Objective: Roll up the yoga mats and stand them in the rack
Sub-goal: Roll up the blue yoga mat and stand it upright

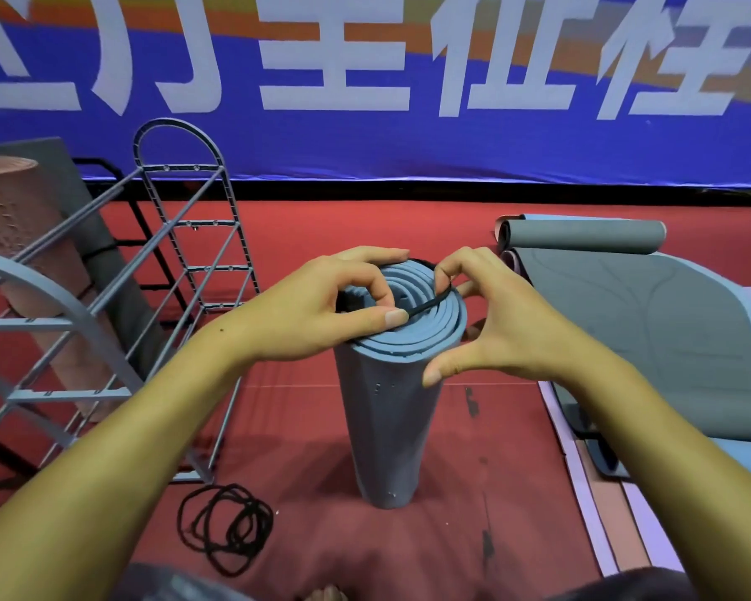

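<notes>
A rolled blue-grey yoga mat (386,427) stands upright on the red floor in the middle of the view. A black elastic band (430,303) stretches across its spiral top end. My left hand (321,310) pinches the band at the top's left side between thumb and fingers. My right hand (495,314) pinches the band's far right part, with its thumb against the roll's side. The grey metal rack (183,262) leans at the left. In it stand a pink rolled mat (14,236) and a dark grey one (83,201).
Several black bands (226,527) lie in a heap on the floor below the rack. At the right lie partly rolled grey mats (625,305) over pink and blue ones. A blue banner wall (408,136) closes the back. Bare red floor (365,227) runs between rack and mats.
</notes>
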Tool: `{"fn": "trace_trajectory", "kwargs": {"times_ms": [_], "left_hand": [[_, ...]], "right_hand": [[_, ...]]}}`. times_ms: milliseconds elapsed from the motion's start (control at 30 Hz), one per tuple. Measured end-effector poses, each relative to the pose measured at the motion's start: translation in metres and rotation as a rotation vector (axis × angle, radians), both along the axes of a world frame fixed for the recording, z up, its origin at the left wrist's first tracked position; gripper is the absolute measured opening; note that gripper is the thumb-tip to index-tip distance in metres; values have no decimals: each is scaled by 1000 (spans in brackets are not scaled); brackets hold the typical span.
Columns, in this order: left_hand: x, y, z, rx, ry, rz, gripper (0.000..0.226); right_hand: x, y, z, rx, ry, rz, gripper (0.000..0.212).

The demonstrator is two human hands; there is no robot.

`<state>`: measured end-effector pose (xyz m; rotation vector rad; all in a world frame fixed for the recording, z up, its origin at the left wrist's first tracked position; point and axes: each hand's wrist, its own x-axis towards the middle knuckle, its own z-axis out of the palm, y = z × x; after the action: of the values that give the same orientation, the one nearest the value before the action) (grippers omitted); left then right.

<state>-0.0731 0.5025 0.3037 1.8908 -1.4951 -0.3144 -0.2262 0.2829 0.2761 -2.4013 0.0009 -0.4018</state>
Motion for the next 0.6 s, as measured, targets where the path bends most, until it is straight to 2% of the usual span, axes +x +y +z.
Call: {"fn": "trace_trajectory", "kwargs": {"times_ms": [200,400,600], "left_hand": [[-2,0,2,14,72,-34,12],[-2,-1,2,15,93,-53,12],[0,0,4,33,122,-79,15]], "right_hand": [[-9,-12,5,221,80,122,78],[-4,-12,2,118,61,77,85],[-1,-13,-1,65,13,56,77]]}}
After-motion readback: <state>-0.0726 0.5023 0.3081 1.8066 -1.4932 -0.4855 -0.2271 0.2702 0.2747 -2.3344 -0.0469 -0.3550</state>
